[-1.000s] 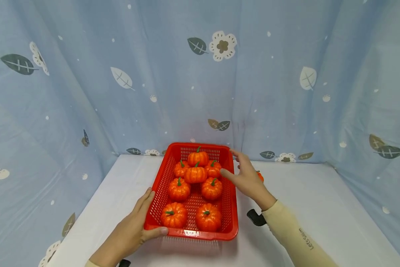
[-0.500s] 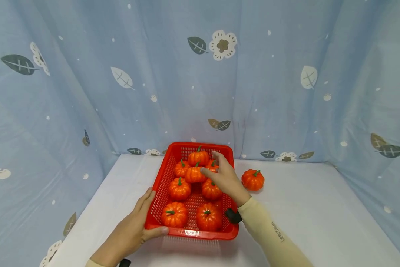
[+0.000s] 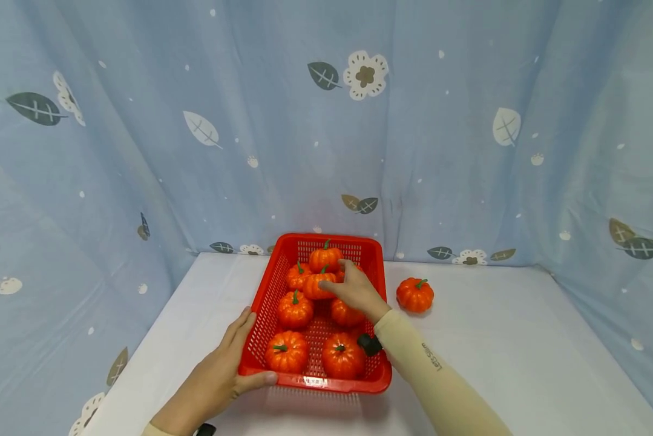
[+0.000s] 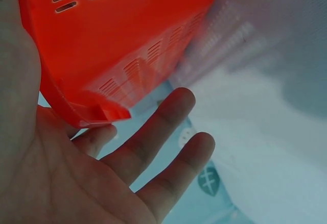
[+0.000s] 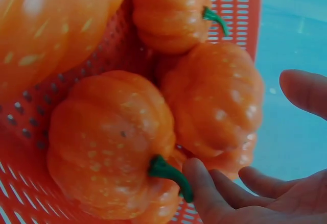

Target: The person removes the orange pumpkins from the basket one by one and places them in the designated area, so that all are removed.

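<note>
Crowding the unclenched right grip (image 3: pixel 359 293): clustered pumpkins (image 3: pixel 312 288), the left grip (image 3: pixel 215 372) holding their basket (image 3: pixel 350 385).

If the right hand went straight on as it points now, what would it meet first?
Most likely the central pumpkin in the red basket, though the gap is hard to judge.

Cream sleeve (image 3: pixel 440 390), dark lettering (image 3: pixel 432 357), black wrist piece (image 3: pixel 368 344)
</note>
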### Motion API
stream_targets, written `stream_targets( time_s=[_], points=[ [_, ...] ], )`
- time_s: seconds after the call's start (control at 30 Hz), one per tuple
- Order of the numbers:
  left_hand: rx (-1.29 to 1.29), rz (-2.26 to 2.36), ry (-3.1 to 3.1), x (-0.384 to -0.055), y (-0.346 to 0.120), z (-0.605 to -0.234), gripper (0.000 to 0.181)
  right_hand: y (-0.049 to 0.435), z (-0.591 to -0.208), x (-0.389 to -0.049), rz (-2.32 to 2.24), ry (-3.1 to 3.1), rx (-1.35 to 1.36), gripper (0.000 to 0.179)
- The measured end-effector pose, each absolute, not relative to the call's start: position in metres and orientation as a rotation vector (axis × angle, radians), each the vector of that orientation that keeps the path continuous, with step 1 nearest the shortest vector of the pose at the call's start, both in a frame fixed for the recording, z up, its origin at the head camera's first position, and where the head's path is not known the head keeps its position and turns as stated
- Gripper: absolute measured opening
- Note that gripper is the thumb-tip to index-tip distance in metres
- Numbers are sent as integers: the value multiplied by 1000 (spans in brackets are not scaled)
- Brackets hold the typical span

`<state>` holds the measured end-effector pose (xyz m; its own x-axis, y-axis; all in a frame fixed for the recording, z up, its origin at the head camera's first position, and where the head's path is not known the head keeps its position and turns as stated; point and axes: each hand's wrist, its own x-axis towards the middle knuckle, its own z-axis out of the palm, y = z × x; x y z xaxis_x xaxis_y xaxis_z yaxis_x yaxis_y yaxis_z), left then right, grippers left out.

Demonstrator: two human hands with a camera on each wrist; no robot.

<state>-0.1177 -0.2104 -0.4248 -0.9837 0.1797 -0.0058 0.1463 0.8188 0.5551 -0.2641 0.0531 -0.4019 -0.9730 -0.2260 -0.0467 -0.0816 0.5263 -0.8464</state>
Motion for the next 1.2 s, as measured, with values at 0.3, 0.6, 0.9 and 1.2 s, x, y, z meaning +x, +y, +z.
stream_targets(
  time_s=[0.3,0.6,0.9,1.2],
  points=[
    [280,883,2951,-118,-212,-424,122,47,-411,-275,-1355,2636,-315,86],
    [266,886,2947,-116,-213,-424,121,45,-411,-271,-1286,2649,-347,71],
    [284,885,2954,-116,-211,-426,120,44,-412,-269,-1325,2691,-363,76],
    [240,871,2934,-117,-209,-424,122,49,-409,-268,-1313,2754,-376,81]
  ],
)
